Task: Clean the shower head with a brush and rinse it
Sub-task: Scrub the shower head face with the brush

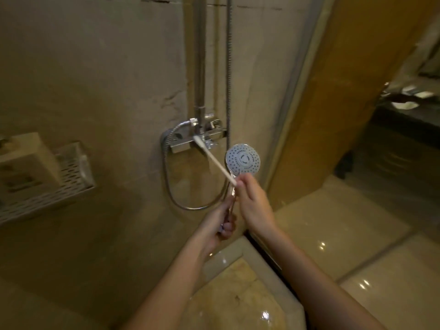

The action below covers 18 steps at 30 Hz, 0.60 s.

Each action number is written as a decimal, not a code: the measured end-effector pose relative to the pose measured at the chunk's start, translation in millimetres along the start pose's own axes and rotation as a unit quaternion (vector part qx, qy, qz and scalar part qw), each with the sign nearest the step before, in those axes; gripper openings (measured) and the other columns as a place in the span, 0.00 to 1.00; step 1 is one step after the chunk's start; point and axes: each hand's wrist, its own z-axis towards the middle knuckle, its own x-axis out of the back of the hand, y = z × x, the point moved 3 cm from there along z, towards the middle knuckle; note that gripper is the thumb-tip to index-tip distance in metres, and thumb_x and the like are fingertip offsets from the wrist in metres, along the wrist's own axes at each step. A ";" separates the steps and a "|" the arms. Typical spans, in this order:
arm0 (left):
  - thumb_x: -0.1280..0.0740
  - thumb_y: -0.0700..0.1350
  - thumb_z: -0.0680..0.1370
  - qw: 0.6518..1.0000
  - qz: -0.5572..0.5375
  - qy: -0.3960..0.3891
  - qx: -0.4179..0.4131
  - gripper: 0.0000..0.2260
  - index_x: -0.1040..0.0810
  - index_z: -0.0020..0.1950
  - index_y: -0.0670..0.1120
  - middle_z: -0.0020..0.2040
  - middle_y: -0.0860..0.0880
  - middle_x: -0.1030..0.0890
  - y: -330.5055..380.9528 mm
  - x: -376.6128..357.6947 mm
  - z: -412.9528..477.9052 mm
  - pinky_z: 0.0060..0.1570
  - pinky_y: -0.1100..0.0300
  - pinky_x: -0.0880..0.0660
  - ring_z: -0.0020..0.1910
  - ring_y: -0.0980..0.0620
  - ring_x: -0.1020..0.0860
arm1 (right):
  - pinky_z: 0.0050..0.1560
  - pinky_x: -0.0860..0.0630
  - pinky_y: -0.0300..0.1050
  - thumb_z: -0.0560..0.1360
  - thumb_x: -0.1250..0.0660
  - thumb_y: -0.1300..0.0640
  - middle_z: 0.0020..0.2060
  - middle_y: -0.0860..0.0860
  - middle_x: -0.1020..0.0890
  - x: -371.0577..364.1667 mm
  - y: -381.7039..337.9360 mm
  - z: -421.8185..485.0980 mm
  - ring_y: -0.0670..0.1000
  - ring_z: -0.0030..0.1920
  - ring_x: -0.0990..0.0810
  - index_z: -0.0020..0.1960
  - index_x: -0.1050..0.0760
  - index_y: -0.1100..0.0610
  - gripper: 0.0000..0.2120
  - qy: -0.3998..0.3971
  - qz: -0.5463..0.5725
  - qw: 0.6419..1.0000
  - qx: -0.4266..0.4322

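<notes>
With the left hand (pixel 225 225) gripping the shower head (pixel 242 159) by its handle, the right hand (pixel 252 203) is pinching the brush (pixel 214 159), whose bristles are pointing up-left of the head, so scrubbing is seemingly only starting, with rinsing undone.

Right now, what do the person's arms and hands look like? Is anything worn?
The left hand and the right hand are bare, without gloves. The left forearm and the right forearm are bare too: no sleeve, watch or bracelet shows up to the frame edge.
</notes>
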 end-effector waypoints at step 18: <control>0.39 0.47 0.79 0.999 0.013 -0.029 -0.005 0.07 0.25 0.54 0.57 0.27 0.52 0.32 -56.8 -132.0 17.7 0.16 0.71 0.47 0.18 0.61 0.39 | 0.39 0.23 0.51 0.80 0.42 0.47 0.37 0.46 0.19 198.4 160.6 -3.0 0.49 0.38 0.21 0.54 0.21 0.48 0.12 0.034 -0.236 0.967 -0.092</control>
